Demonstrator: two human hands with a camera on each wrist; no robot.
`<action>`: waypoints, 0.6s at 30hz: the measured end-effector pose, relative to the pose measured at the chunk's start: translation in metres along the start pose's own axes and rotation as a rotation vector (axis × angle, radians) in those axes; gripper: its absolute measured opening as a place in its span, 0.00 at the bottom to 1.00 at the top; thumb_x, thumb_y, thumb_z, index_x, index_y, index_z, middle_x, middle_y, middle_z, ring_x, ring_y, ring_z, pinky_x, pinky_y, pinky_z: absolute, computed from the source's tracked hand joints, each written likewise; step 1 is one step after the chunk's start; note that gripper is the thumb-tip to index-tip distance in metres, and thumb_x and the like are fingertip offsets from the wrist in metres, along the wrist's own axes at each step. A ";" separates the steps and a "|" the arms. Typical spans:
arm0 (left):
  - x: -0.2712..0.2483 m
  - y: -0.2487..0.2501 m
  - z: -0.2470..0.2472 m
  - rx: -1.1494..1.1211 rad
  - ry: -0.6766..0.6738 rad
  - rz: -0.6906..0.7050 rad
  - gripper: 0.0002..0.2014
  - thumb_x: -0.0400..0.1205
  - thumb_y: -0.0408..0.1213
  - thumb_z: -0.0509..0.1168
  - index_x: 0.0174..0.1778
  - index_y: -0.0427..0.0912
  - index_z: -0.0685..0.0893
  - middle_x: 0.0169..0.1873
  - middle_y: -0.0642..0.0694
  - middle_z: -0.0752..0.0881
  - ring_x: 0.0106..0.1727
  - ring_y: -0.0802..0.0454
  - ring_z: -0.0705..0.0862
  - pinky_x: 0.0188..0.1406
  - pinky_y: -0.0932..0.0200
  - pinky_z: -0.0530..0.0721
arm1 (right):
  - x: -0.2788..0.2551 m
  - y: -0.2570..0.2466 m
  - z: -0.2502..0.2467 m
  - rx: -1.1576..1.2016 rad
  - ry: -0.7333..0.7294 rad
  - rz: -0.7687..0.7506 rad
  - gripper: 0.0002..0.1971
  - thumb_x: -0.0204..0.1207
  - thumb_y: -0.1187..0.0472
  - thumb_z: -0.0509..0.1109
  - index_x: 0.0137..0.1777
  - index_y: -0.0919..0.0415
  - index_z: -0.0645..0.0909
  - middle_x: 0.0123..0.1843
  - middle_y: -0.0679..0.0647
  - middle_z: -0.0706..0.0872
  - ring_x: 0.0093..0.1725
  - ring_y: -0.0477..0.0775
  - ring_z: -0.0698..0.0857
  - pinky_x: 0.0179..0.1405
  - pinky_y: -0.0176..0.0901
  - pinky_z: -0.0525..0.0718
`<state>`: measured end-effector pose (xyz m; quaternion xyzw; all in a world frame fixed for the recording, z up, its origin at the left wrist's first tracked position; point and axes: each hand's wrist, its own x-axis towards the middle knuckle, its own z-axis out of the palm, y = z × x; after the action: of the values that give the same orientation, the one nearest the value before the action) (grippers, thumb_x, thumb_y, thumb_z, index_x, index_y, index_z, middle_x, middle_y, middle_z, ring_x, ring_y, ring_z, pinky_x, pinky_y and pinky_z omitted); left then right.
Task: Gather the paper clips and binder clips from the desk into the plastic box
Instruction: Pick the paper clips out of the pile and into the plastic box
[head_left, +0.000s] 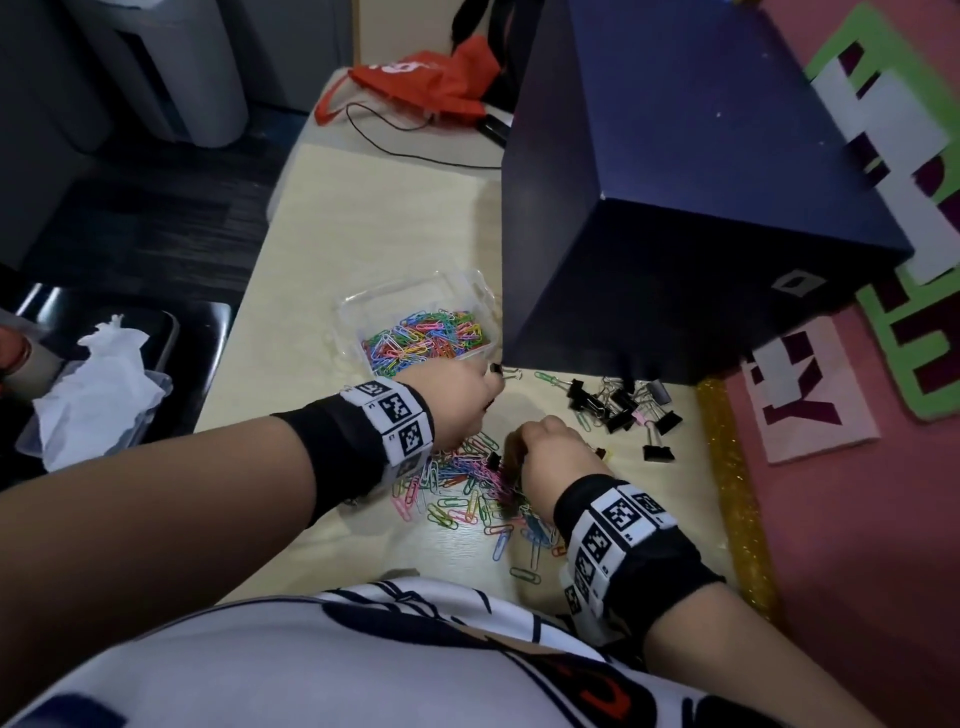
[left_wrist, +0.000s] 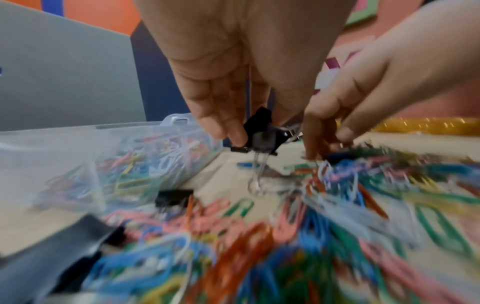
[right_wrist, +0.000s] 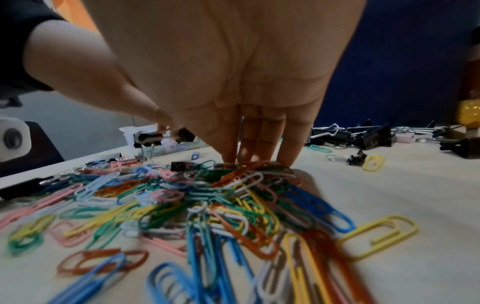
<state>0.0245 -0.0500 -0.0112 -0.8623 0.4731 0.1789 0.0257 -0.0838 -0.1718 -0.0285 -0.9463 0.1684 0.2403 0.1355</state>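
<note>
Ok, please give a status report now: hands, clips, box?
Left hand pinches black binder clip beside plastic box. Right hand fingertips down in paper clip pile. Binder clips remain by dark blue box.

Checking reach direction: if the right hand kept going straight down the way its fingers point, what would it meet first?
The right hand would most likely meet the heap of coloured paper clips on the desk; its fingertips already look at the heap's far edge.

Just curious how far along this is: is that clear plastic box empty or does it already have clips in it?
Partly filled: the plastic box stands open, a layer of coloured paper clips on its floor.
</note>
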 end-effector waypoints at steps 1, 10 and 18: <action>0.002 0.000 -0.003 -0.021 0.057 0.004 0.16 0.83 0.37 0.58 0.66 0.40 0.73 0.59 0.40 0.77 0.53 0.38 0.82 0.44 0.50 0.78 | 0.000 0.000 -0.001 0.005 0.003 0.003 0.18 0.79 0.66 0.56 0.68 0.57 0.73 0.66 0.57 0.73 0.68 0.60 0.73 0.64 0.46 0.73; 0.001 -0.009 0.006 -0.015 0.074 0.009 0.15 0.83 0.38 0.57 0.66 0.46 0.77 0.60 0.43 0.79 0.56 0.41 0.82 0.52 0.47 0.84 | -0.001 0.029 -0.012 0.035 -0.042 0.228 0.23 0.77 0.68 0.60 0.72 0.57 0.70 0.71 0.59 0.70 0.66 0.62 0.79 0.62 0.50 0.81; -0.010 0.003 0.022 0.105 -0.074 -0.073 0.13 0.81 0.35 0.61 0.61 0.42 0.74 0.52 0.42 0.77 0.53 0.41 0.81 0.37 0.48 0.81 | -0.005 0.010 -0.006 0.022 0.090 -0.065 0.12 0.79 0.52 0.66 0.60 0.52 0.81 0.59 0.53 0.78 0.59 0.57 0.81 0.59 0.47 0.81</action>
<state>0.0111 -0.0391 -0.0277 -0.8692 0.4488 0.1845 0.0948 -0.0889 -0.1816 -0.0229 -0.9596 0.1463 0.1909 0.1458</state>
